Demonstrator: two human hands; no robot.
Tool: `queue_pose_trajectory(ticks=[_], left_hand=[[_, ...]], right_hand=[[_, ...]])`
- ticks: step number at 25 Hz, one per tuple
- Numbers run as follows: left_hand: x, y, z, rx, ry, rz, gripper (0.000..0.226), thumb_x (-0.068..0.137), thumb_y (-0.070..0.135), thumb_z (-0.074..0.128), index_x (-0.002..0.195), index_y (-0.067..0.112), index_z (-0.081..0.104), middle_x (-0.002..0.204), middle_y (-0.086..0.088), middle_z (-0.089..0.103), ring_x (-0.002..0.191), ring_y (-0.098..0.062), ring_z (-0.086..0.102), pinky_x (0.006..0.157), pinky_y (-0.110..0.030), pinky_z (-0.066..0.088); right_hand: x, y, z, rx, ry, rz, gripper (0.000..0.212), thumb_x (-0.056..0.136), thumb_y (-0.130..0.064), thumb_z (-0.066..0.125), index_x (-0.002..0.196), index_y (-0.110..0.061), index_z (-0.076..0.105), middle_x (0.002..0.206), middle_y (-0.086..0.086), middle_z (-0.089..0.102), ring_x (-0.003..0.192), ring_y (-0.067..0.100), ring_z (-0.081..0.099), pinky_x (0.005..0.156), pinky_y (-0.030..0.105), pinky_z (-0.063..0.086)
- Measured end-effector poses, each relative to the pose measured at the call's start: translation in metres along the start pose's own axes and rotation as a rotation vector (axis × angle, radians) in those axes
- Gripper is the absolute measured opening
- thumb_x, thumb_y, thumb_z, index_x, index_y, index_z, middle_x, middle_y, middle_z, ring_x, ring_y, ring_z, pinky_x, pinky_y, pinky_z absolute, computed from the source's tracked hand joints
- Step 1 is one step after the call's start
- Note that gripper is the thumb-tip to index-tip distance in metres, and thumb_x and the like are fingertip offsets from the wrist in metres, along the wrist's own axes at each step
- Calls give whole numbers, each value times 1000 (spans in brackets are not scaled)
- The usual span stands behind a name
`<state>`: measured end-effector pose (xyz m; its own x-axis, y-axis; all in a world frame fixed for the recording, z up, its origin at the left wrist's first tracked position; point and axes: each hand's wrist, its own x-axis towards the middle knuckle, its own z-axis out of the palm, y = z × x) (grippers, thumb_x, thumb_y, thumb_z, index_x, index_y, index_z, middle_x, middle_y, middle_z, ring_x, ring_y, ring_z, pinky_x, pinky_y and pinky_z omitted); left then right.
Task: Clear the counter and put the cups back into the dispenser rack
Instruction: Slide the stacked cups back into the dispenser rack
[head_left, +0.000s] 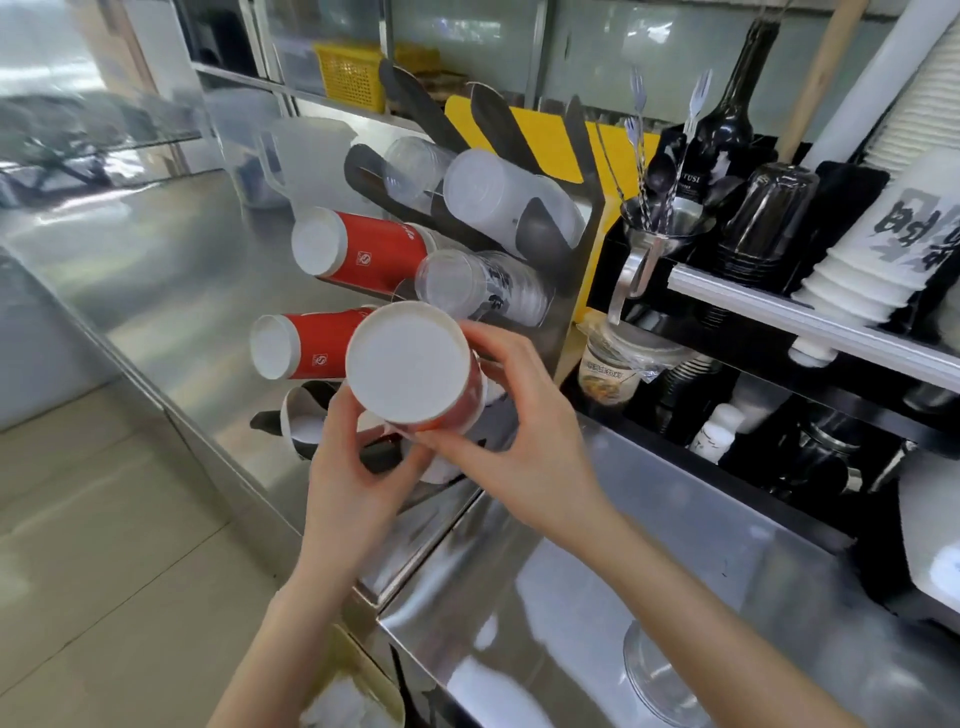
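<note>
Red paper cup (415, 366), white bottom toward the camera, sits between both hands in front of the rack (566, 270). Left hand (353, 467) curls its fingers round the lower edge, and right hand (519, 431) pinches the right side. Two more red cups (363, 249) lie in slots just left.

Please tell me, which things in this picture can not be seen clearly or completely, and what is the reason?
- Red paper cup stack, head view: the stack's length and the rack slot behind it are hidden by its white base and by the left hand and right hand.
- Printed label on the dark glass bottle: too small and blurred.
- Clear object on the steel counter: blurred by reflections.
- Tall white cup stack: cut off by the right edge.
</note>
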<state>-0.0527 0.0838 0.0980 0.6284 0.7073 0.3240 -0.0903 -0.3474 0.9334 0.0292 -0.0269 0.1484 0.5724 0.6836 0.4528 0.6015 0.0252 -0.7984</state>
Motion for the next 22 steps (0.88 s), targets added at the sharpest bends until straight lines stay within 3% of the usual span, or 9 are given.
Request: queue_pose_trajectory(ticks=[2,4,7,10,14,17,19,22], left_hand=[[2,-6,-13,6,71,-17,56,61,25,67,114,27,46,99,23,53,87,8,60,68,-5,46],[4,-11,-23,12,110,-35,60,64,20,70,118,16,45,95,24,51,78,21,56,63,-8,47],[9,-18,-30,-5,124,-68,55,66,12,73,110,25,43,96,23,52,74,27,53,62,-5,47],[15,-31,-30,-35,115,-96,52,73,1,70,110,27,45,105,6,55,78,20,56,63,2,43],[23,-47,-21,-68,74,-141,45,65,23,72,95,41,44,105,8,58,87,14,57,68,0,45],[28,-53,-13,-50,37,-134,44,70,14,73,103,26,47,93,18,56,78,21,56,67,2,44],[35,-55,-11,-10,-31,-112,37,74,8,70,104,18,51,92,16,58,82,11,58,68,2,43],[41,-54,-15,19,-100,-58,55,66,33,70,116,22,50,115,7,58,108,-5,55,92,-12,46]], right_hand=[[10,-1,15,-11,-47,-18,67,68,-20,77,126,-23,42,130,-5,47,119,-3,42,100,8,35],[16,-1,28,-6,-89,-8,67,69,-20,76,127,-23,41,132,-5,47,120,-2,40,101,11,35],[22,2,42,3,-129,2,67,71,-19,74,129,-23,40,133,-5,46,119,-11,35,102,11,32],[29,9,48,-29,-137,-6,67,71,-21,74,129,-23,40,133,-4,47,117,-11,34,102,8,29],[35,21,49,-75,-145,4,66,70,-24,70,129,-23,41,132,-4,47,120,-5,35,102,8,28],[38,29,47,-138,-175,-14,66,71,-22,69,131,-21,39,135,-4,44,125,2,34,107,17,29],[41,36,44,-207,-180,-48,66,74,-20,69,132,-20,38,137,-3,43,128,6,33,110,20,28],[43,48,37,-321,-201,-75,65,78,-22,67,134,-22,35,141,-4,40,132,7,31,111,19,25]])
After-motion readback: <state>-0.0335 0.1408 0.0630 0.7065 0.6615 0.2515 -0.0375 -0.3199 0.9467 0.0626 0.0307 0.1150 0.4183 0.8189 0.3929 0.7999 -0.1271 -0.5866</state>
